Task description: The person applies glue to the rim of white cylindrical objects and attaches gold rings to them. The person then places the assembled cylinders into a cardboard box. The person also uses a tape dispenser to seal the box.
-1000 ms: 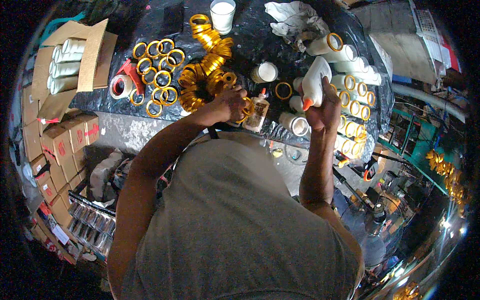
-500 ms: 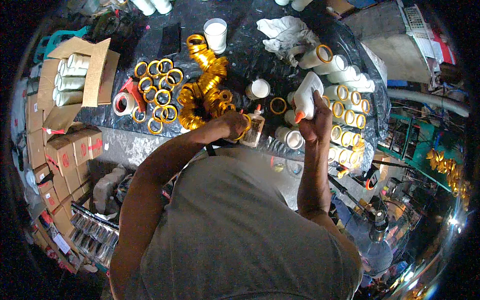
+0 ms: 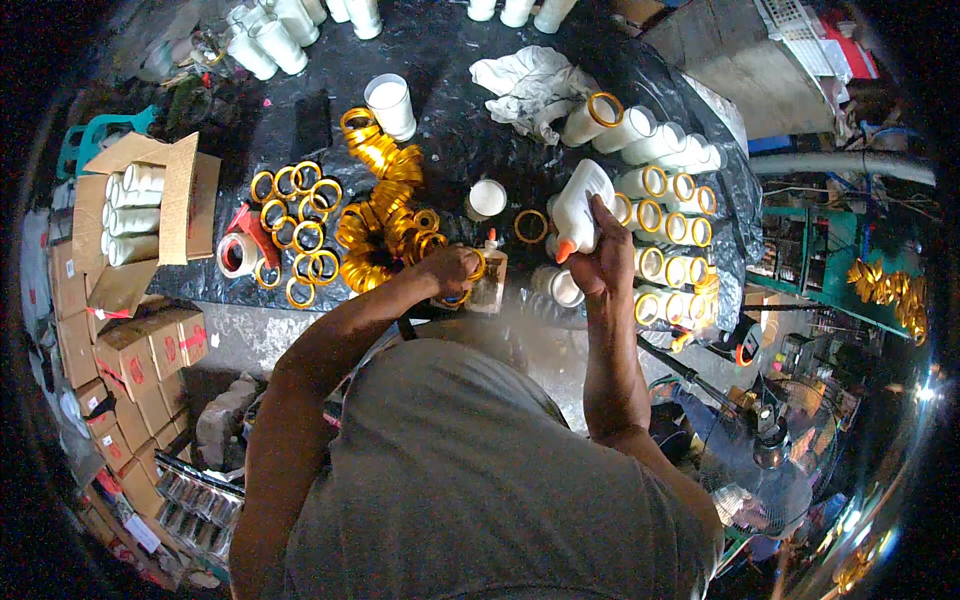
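My right hand [image 3: 608, 258] is closed around a white glue bottle [image 3: 577, 205], its orange nozzle tilted down to the left. In my left hand [image 3: 452, 270] the fingers close on a gold ring [image 3: 479, 266], partly hidden by them. Just right of that hand stands a second bottle [image 3: 489, 278] with an orange tip. A curving stack of gold rings [image 3: 385, 200] lies beyond my left hand. Between my hands and farther off are a single gold ring [image 3: 530, 226] and a white cup [image 3: 487, 198]. Under the glue bottle, a white cylinder [image 3: 563, 287] lies near the table's front edge.
Rows of white cylinders with gold rims [image 3: 665, 235] fill the right side. Loose gold rings [image 3: 308, 235], a tape dispenser [image 3: 240, 252] and an open carton [image 3: 190, 200] are at left. A white cloth [image 3: 530, 85] and a tall white cup [image 3: 391, 108] lie farther back.
The view has shifted, showing more of the table's far side. Both hands keep their holds, the right on the glue bottle and the left on the gold ring.
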A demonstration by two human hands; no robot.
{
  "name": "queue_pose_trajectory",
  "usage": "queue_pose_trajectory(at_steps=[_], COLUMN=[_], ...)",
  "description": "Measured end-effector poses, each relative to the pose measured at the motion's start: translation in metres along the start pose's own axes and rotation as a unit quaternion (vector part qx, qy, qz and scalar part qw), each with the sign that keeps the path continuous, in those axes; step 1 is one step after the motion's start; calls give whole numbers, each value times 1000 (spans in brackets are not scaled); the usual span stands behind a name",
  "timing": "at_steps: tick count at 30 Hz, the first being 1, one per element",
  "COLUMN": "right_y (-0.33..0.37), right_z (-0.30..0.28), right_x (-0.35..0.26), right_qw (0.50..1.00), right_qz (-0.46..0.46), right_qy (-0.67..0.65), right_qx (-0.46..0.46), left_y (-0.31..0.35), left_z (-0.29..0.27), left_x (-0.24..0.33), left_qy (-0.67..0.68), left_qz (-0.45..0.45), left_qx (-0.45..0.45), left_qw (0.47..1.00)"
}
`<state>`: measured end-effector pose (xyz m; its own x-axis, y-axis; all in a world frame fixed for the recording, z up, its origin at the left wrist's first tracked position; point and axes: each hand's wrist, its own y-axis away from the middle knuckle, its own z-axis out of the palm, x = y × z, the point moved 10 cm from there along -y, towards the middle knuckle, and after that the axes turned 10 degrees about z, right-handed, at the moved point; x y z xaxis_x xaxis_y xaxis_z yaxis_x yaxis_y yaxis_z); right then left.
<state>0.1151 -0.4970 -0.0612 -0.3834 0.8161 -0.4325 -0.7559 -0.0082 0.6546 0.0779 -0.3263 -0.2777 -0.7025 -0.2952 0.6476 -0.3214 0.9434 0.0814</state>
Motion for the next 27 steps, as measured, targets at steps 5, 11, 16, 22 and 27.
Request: queue_pose_trajectory(at_steps=[5, 11, 16, 22, 27], right_y=[-3, 3, 7, 6, 6], right_z=[-9, -1, 1, -2, -4], right_x=[-1, -1, -1, -11, -13], right_qw=[1000, 1000, 1000, 1000, 1000], right_qz=[-7, -9, 1, -19, -17], right_qy=[8, -7, 14, 13, -11], right_qx=[13, -13, 13, -1, -14], left_y=[5, -1, 5, 0, -2], left_z=[-8, 13, -14, -10, -12], left_x=[14, 15, 34, 26, 31], left_qy=[-22, -61, -77, -22, -9], left_qz=[25, -53, -75, -43, -39], left_qx=[5, -77, -21, 2, -7], left_qw=[999, 994, 994, 999, 999])
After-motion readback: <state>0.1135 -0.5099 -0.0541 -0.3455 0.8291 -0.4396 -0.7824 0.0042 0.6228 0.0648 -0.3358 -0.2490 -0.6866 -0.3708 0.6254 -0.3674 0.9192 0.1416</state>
